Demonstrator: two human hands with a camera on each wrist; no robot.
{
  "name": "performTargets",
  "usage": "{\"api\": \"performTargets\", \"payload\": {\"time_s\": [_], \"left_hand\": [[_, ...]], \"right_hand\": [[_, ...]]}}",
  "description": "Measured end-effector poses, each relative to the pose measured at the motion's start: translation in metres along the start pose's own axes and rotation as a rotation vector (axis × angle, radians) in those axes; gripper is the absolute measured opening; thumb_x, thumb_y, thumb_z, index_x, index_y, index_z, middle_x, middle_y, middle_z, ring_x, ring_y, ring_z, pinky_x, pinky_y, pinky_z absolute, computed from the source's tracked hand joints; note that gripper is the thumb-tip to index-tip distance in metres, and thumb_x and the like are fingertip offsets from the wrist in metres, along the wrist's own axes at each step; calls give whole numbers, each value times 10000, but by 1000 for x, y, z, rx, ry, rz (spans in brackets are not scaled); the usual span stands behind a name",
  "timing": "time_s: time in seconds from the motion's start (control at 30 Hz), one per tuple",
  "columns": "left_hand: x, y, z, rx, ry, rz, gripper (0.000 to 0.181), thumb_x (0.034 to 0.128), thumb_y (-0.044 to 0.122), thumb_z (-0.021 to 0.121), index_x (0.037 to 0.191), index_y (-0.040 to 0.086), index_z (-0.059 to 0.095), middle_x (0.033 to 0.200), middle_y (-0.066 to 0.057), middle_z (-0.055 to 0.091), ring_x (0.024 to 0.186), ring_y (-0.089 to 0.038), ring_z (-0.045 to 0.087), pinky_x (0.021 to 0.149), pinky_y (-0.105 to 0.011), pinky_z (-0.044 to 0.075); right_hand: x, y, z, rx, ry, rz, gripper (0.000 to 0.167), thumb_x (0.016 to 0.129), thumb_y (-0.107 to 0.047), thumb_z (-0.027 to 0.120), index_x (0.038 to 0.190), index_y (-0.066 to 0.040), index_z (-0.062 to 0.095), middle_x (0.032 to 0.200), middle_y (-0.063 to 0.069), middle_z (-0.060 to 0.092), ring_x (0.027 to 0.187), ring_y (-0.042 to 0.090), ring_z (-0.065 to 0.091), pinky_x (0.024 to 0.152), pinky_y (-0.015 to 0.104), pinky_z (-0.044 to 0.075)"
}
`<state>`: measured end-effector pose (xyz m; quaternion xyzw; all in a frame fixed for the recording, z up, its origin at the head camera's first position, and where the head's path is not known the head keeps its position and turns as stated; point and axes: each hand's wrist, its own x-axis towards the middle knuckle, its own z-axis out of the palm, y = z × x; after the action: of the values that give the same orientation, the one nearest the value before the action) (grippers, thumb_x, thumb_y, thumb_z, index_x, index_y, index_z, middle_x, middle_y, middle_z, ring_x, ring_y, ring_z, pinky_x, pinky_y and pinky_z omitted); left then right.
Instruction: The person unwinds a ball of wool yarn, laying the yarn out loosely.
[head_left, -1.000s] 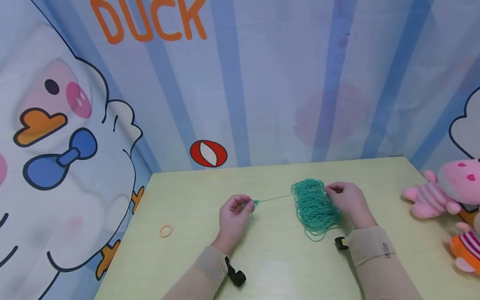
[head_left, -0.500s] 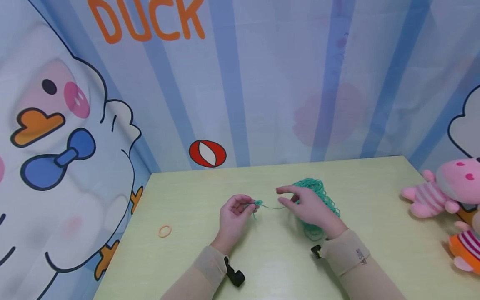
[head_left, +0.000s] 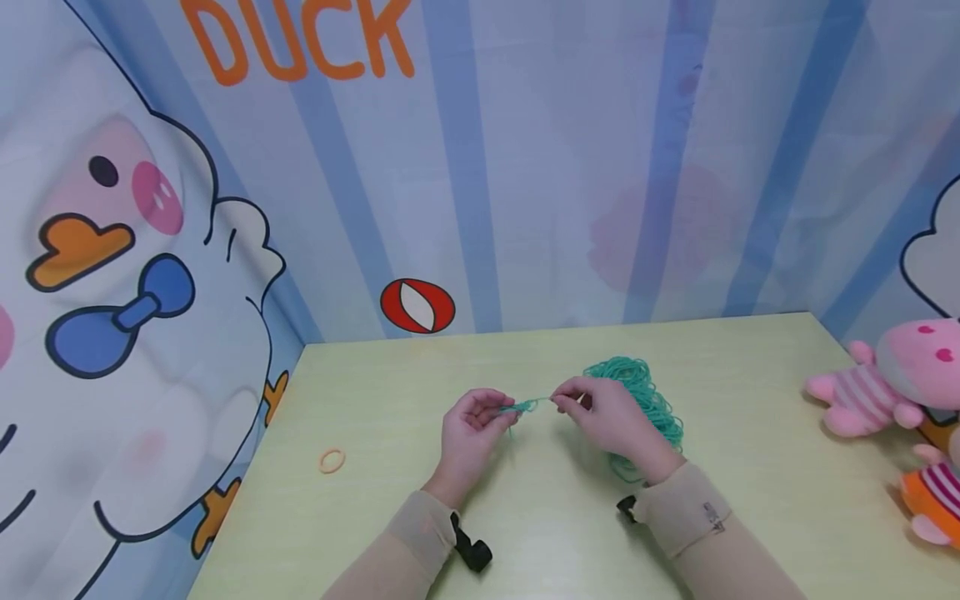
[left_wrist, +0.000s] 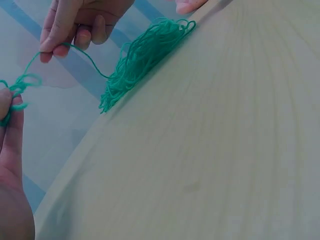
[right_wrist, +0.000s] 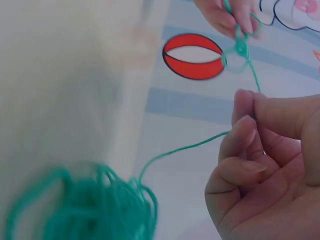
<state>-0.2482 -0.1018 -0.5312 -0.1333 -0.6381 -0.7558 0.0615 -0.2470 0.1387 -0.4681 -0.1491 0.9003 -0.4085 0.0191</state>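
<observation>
My left hand (head_left: pixel 472 437) pinches a small looped bunch of green yarn (head_left: pixel 522 407) between thumb and fingers, above the table. My right hand (head_left: pixel 611 421) pinches the single strand a short way to the right of that bunch, as the right wrist view shows from close by. From the right fingers the strand (right_wrist: pixel 182 148) runs slackly back to a loose heap of green yarn (head_left: pixel 637 379). This heap lies on the table, partly hidden behind the right hand in the head view; in the left wrist view the yarn heap (left_wrist: pixel 142 60) shows more fully.
An orange ring (head_left: pixel 332 461) lies on the table (head_left: pixel 390 533) to the left. Pink plush toys (head_left: pixel 873 392) sit at the right edge. A printed cloth backdrop (head_left: pixel 540 167) stands behind the table, and both wrists wear black camera straps.
My right hand has left the heap's right side, moved left across it with fingers spread, then pinched the strand near the bunch. The left hand stays nearly in place.
</observation>
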Motion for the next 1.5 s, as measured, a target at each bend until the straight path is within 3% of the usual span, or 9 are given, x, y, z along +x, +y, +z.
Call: {"api": "performTargets", "payload": {"time_s": [0.2, 0.43, 0.67, 0.83, 1.0, 1.13, 1.27, 1.33, 1.5], "left_hand": [[0, 0, 0, 42, 32, -10, 221, 965, -123, 741, 1176, -92, 683, 1171, -318, 765, 927, -110, 811, 886, -297, 687], [2, -1, -1, 73, 89, 13, 119, 1004, -46, 746, 1116, -73, 718, 1129, -278, 796, 899, -251, 821, 845, -297, 692], [3, 1, 0, 108, 151, 13, 164, 1028, -6, 736, 1169, -83, 766, 1074, -294, 781, 806, -91, 785, 805, -242, 678], [3, -1, -2, 122, 191, 29, 165, 1053, 29, 716, 1179, -63, 772, 1066, -294, 782, 839, -221, 808, 805, -248, 680], [2, 0, -3, 124, 202, 52, 188, 1105, 57, 643, 1194, -85, 728, 1037, -340, 713, 838, -161, 754, 810, -235, 665], [2, 0, -3, 115, 205, 60, 230, 1137, 98, 597, 1217, -88, 704, 939, -251, 675, 784, -105, 677, 782, -226, 643], [2, -1, -3, 77, 206, 60, 255, 1161, 119, 547, 1232, -94, 669, 836, -54, 629, 709, -103, 624, 718, -220, 614], [2, -1, -3, 71, 202, 64, 262, 1164, 120, 541, 1235, -104, 656, 802, -12, 610, 688, -98, 606, 687, -214, 597], [1, -1, -3, 119, 181, 67, 288, 1155, 141, 569, 1241, -113, 675, 768, 23, 609, 679, -77, 612, 681, -197, 568]], "right_hand": [[-4, 9, -27, -9, 121, -18, 226, 1131, -214, 628, 1263, -97, 770, 1099, 77, 806, 906, 195, 690, 697, 303, 547], [-7, 18, -46, -26, 157, -8, 275, 1137, -276, 633, 1298, -94, 763, 1140, 146, 792, 941, 206, 681, 743, 344, 543], [-10, 27, -59, -17, 207, 23, 313, 1149, -313, 606, 1311, -87, 751, 1164, 153, 792, 962, 236, 689, 785, 366, 550], [-11, 34, -64, -20, 249, 75, 348, 1156, -334, 587, 1308, -61, 741, 1175, 174, 781, 936, 250, 656, 764, 348, 542], [-11, 44, -69, -44, 308, 150, 385, 1162, -352, 562, 1310, -42, 736, 1177, 184, 760, 960, 284, 647, 750, 337, 525], [-13, 54, -74, -52, 339, 222, 425, 1168, -365, 527, 1349, -31, 718, 1220, 198, 740, 1046, 349, 680, 780, 394, 567], [-16, 64, -78, -77, 330, 324, 449, 1161, -358, 515, 1377, -10, 700, 1319, 252, 714, 1162, 433, 680, 885, 539, 588], [-17, 70, -79, -89, 291, 369, 442, 1153, -332, 521, 1374, 9, 695, 1348, 282, 700, 1184, 457, 672, 914, 582, 580], [-15, 82, -76, -111, 159, 425, 417, 1138, -297, 547, 1336, 33, 707, 1325, 292, 719, 1123, 432, 690, 894, 559, 583]]}}
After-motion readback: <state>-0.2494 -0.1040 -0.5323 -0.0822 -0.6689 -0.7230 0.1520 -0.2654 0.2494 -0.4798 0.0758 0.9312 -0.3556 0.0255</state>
